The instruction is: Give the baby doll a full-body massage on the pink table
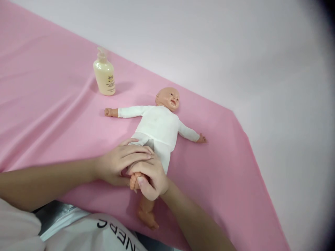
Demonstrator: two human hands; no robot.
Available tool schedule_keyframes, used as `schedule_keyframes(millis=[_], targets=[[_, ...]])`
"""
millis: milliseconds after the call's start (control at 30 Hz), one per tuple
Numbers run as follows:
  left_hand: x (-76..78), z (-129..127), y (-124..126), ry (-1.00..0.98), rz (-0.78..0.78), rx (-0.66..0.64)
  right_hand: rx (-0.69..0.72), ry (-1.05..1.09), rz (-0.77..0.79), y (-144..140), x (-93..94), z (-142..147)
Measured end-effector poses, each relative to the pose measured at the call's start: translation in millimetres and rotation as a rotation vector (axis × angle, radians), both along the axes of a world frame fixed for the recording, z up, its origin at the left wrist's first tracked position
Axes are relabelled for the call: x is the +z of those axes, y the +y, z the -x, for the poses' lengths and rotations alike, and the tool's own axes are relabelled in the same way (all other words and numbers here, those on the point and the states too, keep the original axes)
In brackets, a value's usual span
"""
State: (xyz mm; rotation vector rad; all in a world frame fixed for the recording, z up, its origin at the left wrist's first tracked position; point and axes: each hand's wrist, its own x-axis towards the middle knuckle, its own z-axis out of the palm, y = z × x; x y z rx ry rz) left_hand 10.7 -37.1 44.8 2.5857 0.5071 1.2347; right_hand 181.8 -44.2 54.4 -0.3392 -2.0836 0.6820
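Observation:
A baby doll (159, 122) with a white cloth body lies on its back, arms spread, its head away from me. My right hand (153, 174) is wrapped round one of its feet (134, 180), the thumb pressed along the sole and the toes showing. From the left, my left hand (123, 162) curves over the same leg, its fingers reaching across to the back of my right hand and its thumb below, by the foot. Most of that lower leg is hidden by both hands. The doll's other foot (148, 216) rests on the cloth, pointing toward me.
A pump bottle (104, 76) of pale yellow liquid stands upright beyond the doll's outstretched arm, at the left. The pink cloth (65, 122) covers the table, with folds on the left and an edge running along the back and right. A pale surface (261, 69) lies past it.

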Motion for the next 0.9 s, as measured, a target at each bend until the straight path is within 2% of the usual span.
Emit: schedule_keyframes(millis=[100,233,400,500,600,733,800,900], targets=[[-2.5,0.8,-0.1,0.027,0.044,0.002,0.010,-0.030,0.128,-1.8,7.0,-0.6],[-4.7,2.1,-0.3,0.059,0.096,0.022,0.118,-0.078,0.435,-4.1,11.1,-3.0],[-3.5,1.2,-1.1,0.071,0.139,0.034,0.244,0.079,0.919,-4.5,2.4,-2.2],[-2.2,0.2,-1.1,0.084,0.188,0.027,0.247,0.138,1.086,-4.3,-1.0,-1.1],[-1.1,0.9,-0.3,0.084,0.180,0.021,0.266,0.131,1.027,-3.4,2.7,-0.8],[0.4,3.9,2.3,0.052,0.102,0.015,0.254,0.055,0.665,-0.4,12.1,1.1],[0.6,5.1,3.3,0.051,0.070,0.016,0.235,0.025,0.542,1.1,14.6,2.5],[-0.1,4.6,3.3,0.046,0.068,0.023,0.245,0.024,0.531,2.1,13.7,2.9]])
